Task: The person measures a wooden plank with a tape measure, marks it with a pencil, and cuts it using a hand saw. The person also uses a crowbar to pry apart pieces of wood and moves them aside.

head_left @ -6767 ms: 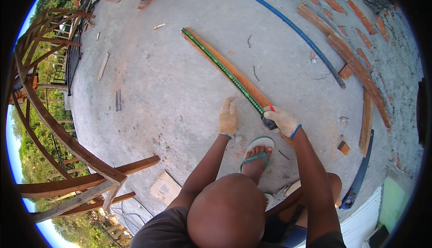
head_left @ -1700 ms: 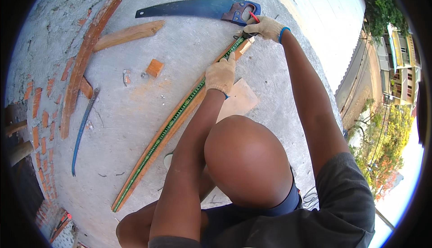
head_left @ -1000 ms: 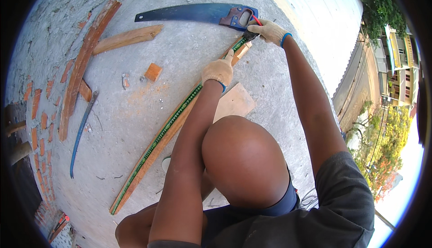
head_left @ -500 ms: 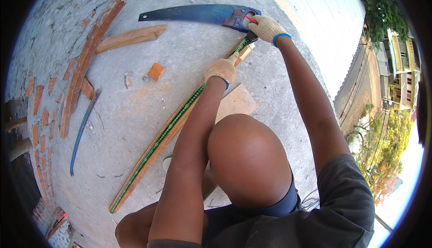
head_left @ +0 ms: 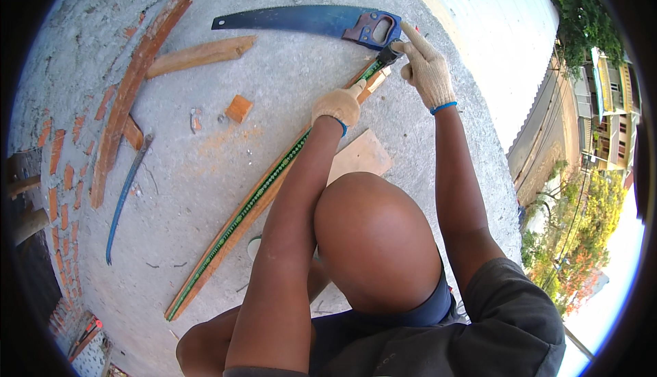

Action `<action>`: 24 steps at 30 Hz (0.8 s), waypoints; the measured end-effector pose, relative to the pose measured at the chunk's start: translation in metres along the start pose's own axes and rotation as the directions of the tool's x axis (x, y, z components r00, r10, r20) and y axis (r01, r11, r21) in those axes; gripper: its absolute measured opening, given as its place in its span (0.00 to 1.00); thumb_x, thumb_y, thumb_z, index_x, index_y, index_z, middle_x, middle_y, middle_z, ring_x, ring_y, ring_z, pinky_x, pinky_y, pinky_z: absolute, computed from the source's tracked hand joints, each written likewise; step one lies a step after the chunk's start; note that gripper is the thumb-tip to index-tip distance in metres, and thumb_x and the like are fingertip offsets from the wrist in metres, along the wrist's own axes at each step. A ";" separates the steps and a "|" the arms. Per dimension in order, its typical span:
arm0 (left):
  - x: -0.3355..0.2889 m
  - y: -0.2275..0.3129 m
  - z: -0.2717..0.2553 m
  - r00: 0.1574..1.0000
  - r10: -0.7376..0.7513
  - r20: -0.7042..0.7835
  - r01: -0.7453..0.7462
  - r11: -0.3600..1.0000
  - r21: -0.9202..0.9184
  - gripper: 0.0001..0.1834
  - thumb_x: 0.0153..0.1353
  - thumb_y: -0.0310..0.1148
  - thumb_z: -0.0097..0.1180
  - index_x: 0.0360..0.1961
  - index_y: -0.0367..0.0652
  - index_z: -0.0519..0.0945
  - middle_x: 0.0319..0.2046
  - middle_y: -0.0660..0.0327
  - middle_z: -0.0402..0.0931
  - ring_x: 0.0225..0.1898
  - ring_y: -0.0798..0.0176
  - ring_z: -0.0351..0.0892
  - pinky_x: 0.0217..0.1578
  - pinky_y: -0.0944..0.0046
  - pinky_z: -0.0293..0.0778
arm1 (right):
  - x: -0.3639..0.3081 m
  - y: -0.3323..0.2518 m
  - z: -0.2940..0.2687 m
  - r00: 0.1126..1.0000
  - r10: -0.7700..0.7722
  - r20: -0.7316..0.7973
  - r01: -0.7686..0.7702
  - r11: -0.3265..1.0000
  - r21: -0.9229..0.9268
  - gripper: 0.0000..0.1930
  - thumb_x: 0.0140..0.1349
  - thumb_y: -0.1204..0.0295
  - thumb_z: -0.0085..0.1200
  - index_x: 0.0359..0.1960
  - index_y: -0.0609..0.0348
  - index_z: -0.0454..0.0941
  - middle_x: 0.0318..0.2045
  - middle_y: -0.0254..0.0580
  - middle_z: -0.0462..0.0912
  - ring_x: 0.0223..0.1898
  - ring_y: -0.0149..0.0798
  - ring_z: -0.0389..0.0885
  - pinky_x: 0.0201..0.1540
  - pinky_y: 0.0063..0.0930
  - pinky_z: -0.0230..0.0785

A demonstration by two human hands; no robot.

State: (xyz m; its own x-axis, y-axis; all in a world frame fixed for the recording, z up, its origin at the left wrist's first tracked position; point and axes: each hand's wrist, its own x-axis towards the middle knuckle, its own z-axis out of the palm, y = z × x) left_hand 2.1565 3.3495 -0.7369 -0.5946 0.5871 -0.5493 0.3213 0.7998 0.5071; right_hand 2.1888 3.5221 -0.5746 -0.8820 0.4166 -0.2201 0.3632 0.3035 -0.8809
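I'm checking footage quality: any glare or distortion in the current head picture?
Head view: white sheeting upper right glares, nearly washed out; the fisheye lens bows the handsaw; the black rim cuts off the corners; the green tape shows clearly.

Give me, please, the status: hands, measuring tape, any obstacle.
Left hand on green tape; right hand at black case. Tape lying along wooden strip. Handsaw close beside case.

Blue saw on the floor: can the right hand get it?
Probably yes: the right hand is close beside the saw's handle, and nothing seems to cover that, though the hand also seems to touch the tape measure.
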 end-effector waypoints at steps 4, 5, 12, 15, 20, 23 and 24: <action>-0.005 0.001 -0.005 1.000 0.005 0.000 -0.005 0.999 -0.051 0.39 0.74 0.31 0.46 0.83 0.75 0.58 0.64 0.48 0.81 0.61 0.41 0.84 0.63 0.42 0.79 | -0.030 0.022 0.006 0.961 0.152 0.233 -0.272 0.676 0.685 0.32 0.76 0.69 0.46 0.78 0.72 0.60 0.55 0.59 0.87 0.39 0.43 0.90 0.36 0.29 0.80; -0.007 0.003 -0.007 1.000 0.010 -0.005 -0.010 0.999 -0.035 0.39 0.74 0.31 0.46 0.83 0.75 0.58 0.65 0.48 0.81 0.61 0.41 0.84 0.63 0.42 0.79 | -0.041 0.030 0.008 0.952 0.206 0.228 -0.304 0.524 0.796 0.32 0.75 0.69 0.46 0.78 0.72 0.60 0.55 0.59 0.87 0.42 0.46 0.90 0.39 0.32 0.81; -0.021 0.011 -0.025 0.999 -0.015 0.052 0.014 1.000 0.007 0.37 0.75 0.33 0.45 0.82 0.75 0.59 0.63 0.48 0.82 0.60 0.42 0.85 0.62 0.43 0.80 | -0.031 0.101 0.008 0.971 0.067 0.231 -0.200 0.760 0.618 0.27 0.84 0.52 0.44 0.65 0.65 0.77 0.35 0.42 0.88 0.33 0.33 0.84 0.34 0.28 0.73; -0.026 0.014 -0.032 0.999 -0.019 0.046 0.017 0.999 0.036 0.36 0.75 0.34 0.46 0.82 0.76 0.60 0.62 0.49 0.83 0.60 0.43 0.85 0.61 0.43 0.80 | -0.022 0.120 0.022 0.979 0.189 0.074 -0.197 0.972 0.126 0.26 0.82 0.49 0.48 0.55 0.63 0.84 0.33 0.35 0.85 0.32 0.27 0.79 0.34 0.25 0.71; -0.028 0.018 -0.033 0.999 -0.040 0.017 0.040 0.999 -0.024 0.35 0.75 0.34 0.46 0.82 0.74 0.61 0.61 0.50 0.84 0.59 0.43 0.86 0.60 0.43 0.81 | -0.017 0.134 0.049 0.999 0.032 -0.009 -0.028 0.945 0.327 0.20 0.78 0.60 0.59 0.57 0.66 0.81 0.40 0.40 0.88 0.38 0.31 0.86 0.42 0.28 0.79; -0.028 0.017 -0.031 1.000 -0.025 0.018 0.026 0.999 -0.034 0.35 0.75 0.33 0.45 0.81 0.73 0.62 0.61 0.50 0.84 0.58 0.43 0.86 0.60 0.43 0.81 | -0.015 0.142 0.052 0.999 0.036 -0.037 -0.025 0.965 0.260 0.17 0.77 0.62 0.61 0.54 0.66 0.81 0.40 0.41 0.88 0.39 0.31 0.86 0.43 0.28 0.80; -0.029 0.016 -0.031 1.000 -0.020 0.011 0.021 0.999 -0.036 0.35 0.75 0.33 0.45 0.81 0.72 0.62 0.61 0.49 0.84 0.58 0.43 0.86 0.60 0.43 0.81 | -0.015 0.144 0.052 0.999 0.029 -0.031 -0.021 0.970 0.242 0.16 0.77 0.63 0.61 0.52 0.66 0.81 0.39 0.41 0.88 0.39 0.31 0.86 0.43 0.28 0.80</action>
State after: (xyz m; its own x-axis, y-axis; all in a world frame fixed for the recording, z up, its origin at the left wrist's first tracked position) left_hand 2.1561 3.3416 -0.6922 -0.5928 0.5720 -0.5669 0.2824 0.8069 0.5188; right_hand 2.2391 3.5155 -0.7200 -0.8612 0.4518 -0.2328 0.2983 0.0785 -0.9512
